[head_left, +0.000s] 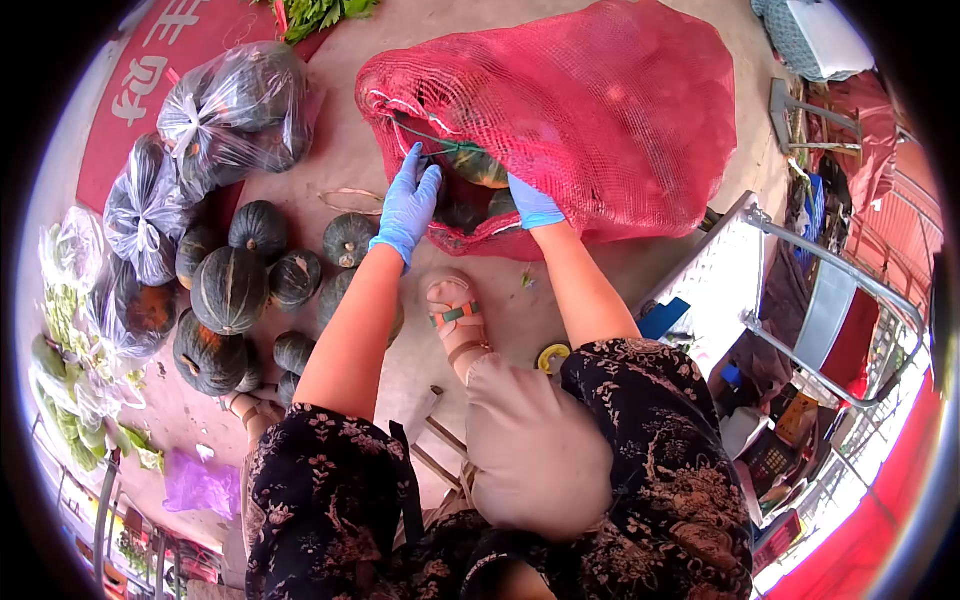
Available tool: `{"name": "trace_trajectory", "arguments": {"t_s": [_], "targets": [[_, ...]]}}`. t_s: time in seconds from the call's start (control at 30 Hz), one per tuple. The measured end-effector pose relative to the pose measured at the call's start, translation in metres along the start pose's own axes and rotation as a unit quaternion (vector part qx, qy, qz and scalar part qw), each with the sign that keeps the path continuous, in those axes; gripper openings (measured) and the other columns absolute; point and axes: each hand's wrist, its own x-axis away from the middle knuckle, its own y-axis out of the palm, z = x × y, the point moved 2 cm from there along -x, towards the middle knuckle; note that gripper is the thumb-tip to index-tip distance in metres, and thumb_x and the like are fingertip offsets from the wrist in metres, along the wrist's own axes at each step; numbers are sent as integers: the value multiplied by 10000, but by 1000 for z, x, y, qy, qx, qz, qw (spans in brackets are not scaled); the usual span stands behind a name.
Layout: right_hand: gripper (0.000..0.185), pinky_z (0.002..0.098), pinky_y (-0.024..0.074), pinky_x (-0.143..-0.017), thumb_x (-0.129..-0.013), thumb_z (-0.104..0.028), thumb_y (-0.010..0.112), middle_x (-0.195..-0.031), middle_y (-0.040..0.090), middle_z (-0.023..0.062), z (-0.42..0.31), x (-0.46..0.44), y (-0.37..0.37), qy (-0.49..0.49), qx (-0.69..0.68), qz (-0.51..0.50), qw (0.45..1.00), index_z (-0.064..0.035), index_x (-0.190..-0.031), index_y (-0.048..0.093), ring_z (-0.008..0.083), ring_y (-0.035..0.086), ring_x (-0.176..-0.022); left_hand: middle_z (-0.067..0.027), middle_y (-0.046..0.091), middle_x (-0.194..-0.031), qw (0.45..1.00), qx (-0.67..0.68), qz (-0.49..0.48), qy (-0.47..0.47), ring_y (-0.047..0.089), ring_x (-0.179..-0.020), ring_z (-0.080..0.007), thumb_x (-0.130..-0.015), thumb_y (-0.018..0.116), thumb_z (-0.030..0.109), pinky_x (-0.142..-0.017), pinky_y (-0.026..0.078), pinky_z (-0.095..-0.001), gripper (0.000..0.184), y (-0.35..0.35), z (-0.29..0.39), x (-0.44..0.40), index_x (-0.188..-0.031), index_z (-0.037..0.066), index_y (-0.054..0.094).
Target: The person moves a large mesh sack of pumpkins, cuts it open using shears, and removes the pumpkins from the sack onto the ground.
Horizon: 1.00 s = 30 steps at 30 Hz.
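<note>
A large red mesh sack [620, 120] lies on its side on the floor, its mouth facing me. Inside the opening a green striped pumpkin [478, 166] shows, with darker ones partly in shadow below it. My left hand [408, 208], in a blue glove, is at the left side of the sack's mouth with fingers stretched out and apart. My right hand [538, 203], also gloved, reaches into the opening beside the pumpkin; the mesh hides its fingers. Left of the sack, several loose dark green pumpkins [229, 290] sit together on the floor.
Knotted clear plastic bags of pumpkins [235, 105] stand at the left, by a red mat [130, 130]. Leafy greens [325, 15] lie at the top. A roll of yellow tape [553, 358] is near my foot. A metal-framed chair [840, 310] stands at the right.
</note>
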Motion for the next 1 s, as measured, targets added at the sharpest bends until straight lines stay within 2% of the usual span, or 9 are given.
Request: {"name": "trace_trajectory", "arguments": {"t_s": [0.1,0.17,0.33,0.37,0.43,0.6,0.67,0.87,1.0], "targets": [[399,452,339,-929,-773,-338,525,-1103,537,163,29,5,28,56,-68,8,996,-50,-1045,563,356,468,-1049,-144,497,-1165,999,-21,19,-26,466,-1076,-189,-862,496,123,-934,342,-279,537,-7,0,13,-1345,78,267],[358,447,344,-927,-797,-296,496,-1126,530,159,27,3,31,-7,-10,-16,1000,-46,-1045,563,346,459,-1072,-133,492,-1163,1000,-4,-6,6,460,-1080,-190,-842,502,59,-943,333,-285,615,-9,-3,19,-1372,99,194],[409,373,333,-960,-899,-289,343,-1183,499,206,21,-31,3,153,-168,-107,968,-7,-1139,517,327,456,-1118,-153,395,-1275,996,67,-42,37,373,-1196,-216,-792,537,2,-987,302,-317,761,3,1,18,-1392,138,90],[411,373,328,-965,-900,-281,339,-1202,482,208,26,-32,-1,159,-218,-102,957,-7,-1160,500,323,447,-1128,-148,373,-1299,997,58,-50,33,357,-1207,-221,-799,527,-2,-992,293,-316,758,6,3,19,-1394,148,83],[390,353,335,-967,-900,-251,351,-1221,468,194,104,-29,86,63,-245,-88,964,-9,-1179,477,304,434,-1145,-139,328,-1345,997,39,-66,26,325,-1231,-230,-812,507,-11,-1001,274,-313,754,9,3,17,-1399,169,70],[398,351,338,-966,-900,-268,355,-1220,472,182,89,-54,37,144,-186,-124,964,-14,-1183,475,294,440,-1138,-138,275,-1371,994,54,-78,56,217,-1291,-239,-794,536,-12,-1028,235,-340,717,4,-17,20,-1378,125,144],[402,350,339,-965,-900,-275,357,-1220,473,177,86,-60,33,162,-186,-141,959,-17,-1184,475,290,443,-1136,-143,280,-1367,996,40,-66,54,220,-1293,-247,-788,550,5,-1051,186,-332,704,5,1,26,-1371,100,167],[412,347,343,-964,-899,-295,362,-1219,478,163,77,-60,27,194,-187,-168,948,-23,-1189,473,278,451,-1128,-206,436,-1250,994,-112,-4,6,434,-1160,-278,-810,584,197,-970,331,-327,653,8,9,29,-1344,45,240],[420,346,346,-963,-899,-308,365,-1218,481,153,70,-49,17,224,-239,-157,932,-28,-1192,472,270,456,-1123,-261,448,-1204,986,-138,50,73,447,-1121,-365,-793,571,265,-945,355,-371,671,8,-5,35,-1320,1,249]]}}
